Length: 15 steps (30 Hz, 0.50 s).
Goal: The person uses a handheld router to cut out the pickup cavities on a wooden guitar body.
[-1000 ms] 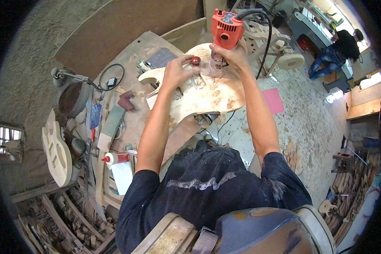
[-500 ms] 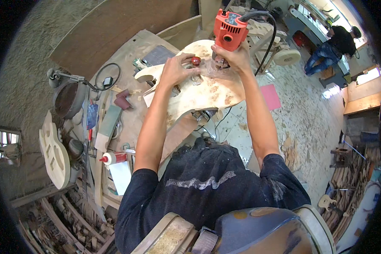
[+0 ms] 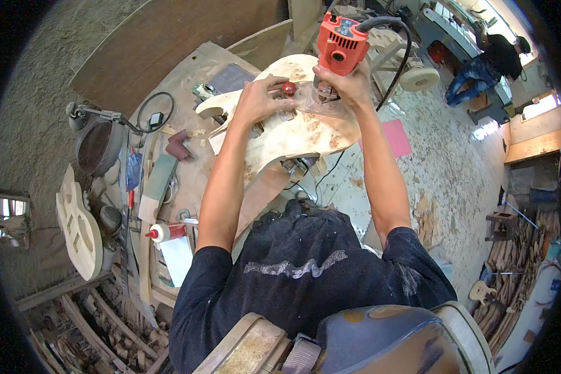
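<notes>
One red router (image 3: 340, 50) occupies upper centre, right fingers (image 3: 326, 75) clasping it. Left fingers (image 3: 272, 81) spread around the red knob (image 3: 288, 89) (presumably for balance).

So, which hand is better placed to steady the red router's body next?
Probably the right hand: it grips the red router, while the left hand is by the red knob.

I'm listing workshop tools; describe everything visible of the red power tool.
The red power tool has a plastic-looking housing with dark vent slots, a round black cap and a dark cable at its top. It stands roughly upright, its clear base on the pale guitar body. The right hand grips it; the left hand is at its red knob.
</notes>
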{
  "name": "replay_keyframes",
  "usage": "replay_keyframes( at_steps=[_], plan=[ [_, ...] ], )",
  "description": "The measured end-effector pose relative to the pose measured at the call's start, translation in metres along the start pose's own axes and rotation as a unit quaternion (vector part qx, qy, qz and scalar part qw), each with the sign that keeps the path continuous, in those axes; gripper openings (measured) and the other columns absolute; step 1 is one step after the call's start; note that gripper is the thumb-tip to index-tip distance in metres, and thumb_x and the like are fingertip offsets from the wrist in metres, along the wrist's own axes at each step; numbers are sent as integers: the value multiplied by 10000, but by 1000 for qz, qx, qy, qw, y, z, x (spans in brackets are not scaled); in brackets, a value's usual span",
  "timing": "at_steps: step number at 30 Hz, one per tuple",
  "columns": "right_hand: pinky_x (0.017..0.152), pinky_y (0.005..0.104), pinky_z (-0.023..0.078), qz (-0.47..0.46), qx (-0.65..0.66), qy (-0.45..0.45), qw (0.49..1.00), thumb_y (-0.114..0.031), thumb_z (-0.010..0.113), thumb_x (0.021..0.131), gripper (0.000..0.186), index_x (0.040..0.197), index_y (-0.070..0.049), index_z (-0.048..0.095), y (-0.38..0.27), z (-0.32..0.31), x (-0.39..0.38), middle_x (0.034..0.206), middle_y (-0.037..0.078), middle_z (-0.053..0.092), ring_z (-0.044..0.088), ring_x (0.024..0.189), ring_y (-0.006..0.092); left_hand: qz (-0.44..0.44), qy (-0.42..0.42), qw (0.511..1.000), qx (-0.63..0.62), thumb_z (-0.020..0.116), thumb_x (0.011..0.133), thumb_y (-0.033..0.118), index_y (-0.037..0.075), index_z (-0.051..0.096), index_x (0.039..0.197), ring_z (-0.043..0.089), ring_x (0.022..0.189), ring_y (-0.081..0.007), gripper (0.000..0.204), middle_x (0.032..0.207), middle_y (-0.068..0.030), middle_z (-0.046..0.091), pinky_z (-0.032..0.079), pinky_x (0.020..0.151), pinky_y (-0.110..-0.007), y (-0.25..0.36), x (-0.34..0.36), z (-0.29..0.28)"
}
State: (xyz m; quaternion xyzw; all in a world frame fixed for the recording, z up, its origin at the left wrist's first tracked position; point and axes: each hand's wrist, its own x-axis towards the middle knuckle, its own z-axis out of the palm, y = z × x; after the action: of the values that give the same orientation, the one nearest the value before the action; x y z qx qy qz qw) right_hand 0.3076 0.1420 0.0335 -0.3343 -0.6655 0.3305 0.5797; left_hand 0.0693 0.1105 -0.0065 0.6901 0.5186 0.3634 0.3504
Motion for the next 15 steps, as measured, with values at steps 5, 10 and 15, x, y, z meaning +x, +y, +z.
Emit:
replay_keyframes(
  at_steps=[5,10,15],
  plan=[
    [659,284,574,-16,-39,7,999,-197,922,745,463,1085,-20,663,-7,0,-2,929,39,709,682,776,126,-8,-6,1000,14,944,658,208,-12,668,1320,711,1163,-260,751,1223,-160,744,563,992,-368,5,-1,-1],
    [685,293,562,6,-13,12,1000,-226,933,733,502,1106,-19,667,-2,3,-6,965,43,717,679,793,135,-20,-15,999,-20,939,663,207,-6,667,1327,710,1165,-259,749,1225,-157,744,561,995,-370,6,-1,-2],
    [724,293,564,-44,-39,39,998,-220,938,727,520,1120,-21,662,-7,12,-8,992,46,717,680,825,137,-19,-25,999,15,938,670,214,-7,662,1332,709,1169,-253,752,1228,-153,744,559,1004,-371,2,3,-9]
  ],
)
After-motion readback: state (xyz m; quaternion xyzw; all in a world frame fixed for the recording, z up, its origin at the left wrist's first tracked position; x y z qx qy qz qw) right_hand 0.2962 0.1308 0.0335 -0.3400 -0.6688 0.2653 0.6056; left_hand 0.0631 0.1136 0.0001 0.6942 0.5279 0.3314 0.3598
